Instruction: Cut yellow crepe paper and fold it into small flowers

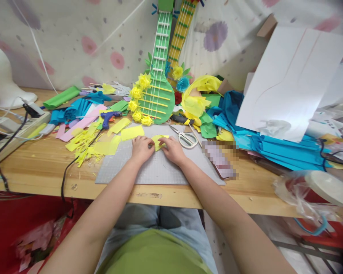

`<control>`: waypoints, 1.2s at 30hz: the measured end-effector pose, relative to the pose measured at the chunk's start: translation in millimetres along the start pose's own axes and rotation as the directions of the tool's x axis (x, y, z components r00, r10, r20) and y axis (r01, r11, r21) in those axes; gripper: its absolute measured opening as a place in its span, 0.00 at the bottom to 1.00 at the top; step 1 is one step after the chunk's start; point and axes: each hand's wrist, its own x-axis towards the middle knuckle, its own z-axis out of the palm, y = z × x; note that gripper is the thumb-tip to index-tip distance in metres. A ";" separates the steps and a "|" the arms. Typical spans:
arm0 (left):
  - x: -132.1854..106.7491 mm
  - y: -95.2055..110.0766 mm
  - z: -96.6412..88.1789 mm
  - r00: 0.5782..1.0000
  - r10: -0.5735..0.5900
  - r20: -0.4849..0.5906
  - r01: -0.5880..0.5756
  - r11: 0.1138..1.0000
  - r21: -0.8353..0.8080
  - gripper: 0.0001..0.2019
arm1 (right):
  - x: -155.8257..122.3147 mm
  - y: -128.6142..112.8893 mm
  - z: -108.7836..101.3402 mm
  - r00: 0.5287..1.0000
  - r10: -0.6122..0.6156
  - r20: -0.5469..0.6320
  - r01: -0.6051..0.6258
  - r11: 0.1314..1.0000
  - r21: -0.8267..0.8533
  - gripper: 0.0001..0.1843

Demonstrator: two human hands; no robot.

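My left hand (142, 148) and my right hand (173, 149) rest side by side on a grey cutting mat (157, 171). Both pinch a small folded piece of yellow tissue paper (159, 140) between their fingertips. More yellow paper pieces (131, 133) lie just beyond my left hand. White-handled scissors (185, 137) lie to the right of my right hand. A blue glue gun (108, 117) lies further left at the back.
A green paper guitar (157, 87) with yellow paper flowers leans against the wall beside a yellow one (180, 34). Shredded yellow paper (81, 146), blue and green sheets (246, 125), a power strip (14, 129), cables and large white card (288, 80) crowd the wooden table (40, 167).
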 end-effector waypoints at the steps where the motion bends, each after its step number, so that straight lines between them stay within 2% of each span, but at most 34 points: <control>1: -0.1 0.2 0.4 1.000 -0.004 -0.005 0.004 1.000 0.004 0.06 | 0.4 -0.7 0.8 1.000 -0.002 0.010 0.002 1.000 -0.007 0.21; 6: 0.1 -0.1 2.7 0.999 -0.029 -0.017 0.030 1.000 0.008 0.08 | 2.6 0.4 4.0 0.999 0.045 0.002 -0.045 0.999 -0.010 0.18; 12: 1.1 -3.6 1.9 1.000 -0.027 -0.007 0.027 1.000 -0.004 0.07 | 1.1 5.3 4.3 0.989 0.145 -0.034 -0.142 0.987 0.075 0.19; 17: 0.6 -3.5 1.0 1.000 -0.010 -0.003 0.010 1.000 -0.001 0.06 | 1.6 1.1 5.0 0.993 0.114 -0.021 -0.111 0.988 0.109 0.20; 19: 0.6 -2.8 1.3 1.000 -0.014 -0.006 0.014 1.000 0.002 0.06 | 3.1 0.0 5.9 0.990 0.138 -0.018 -0.135 0.983 0.125 0.18; 29: -0.1 1.3 2.2 0.998 -0.051 -0.034 0.052 0.999 0.011 0.07 | 10.8 -4.2 14.3 0.930 0.363 -0.050 -0.359 0.931 0.073 0.17; 36: 2.5 7.2 5.6 0.993 -0.111 -0.049 0.114 0.992 0.054 0.09 | 11.9 -7.6 15.5 0.912 0.404 -0.076 -0.399 0.914 0.067 0.17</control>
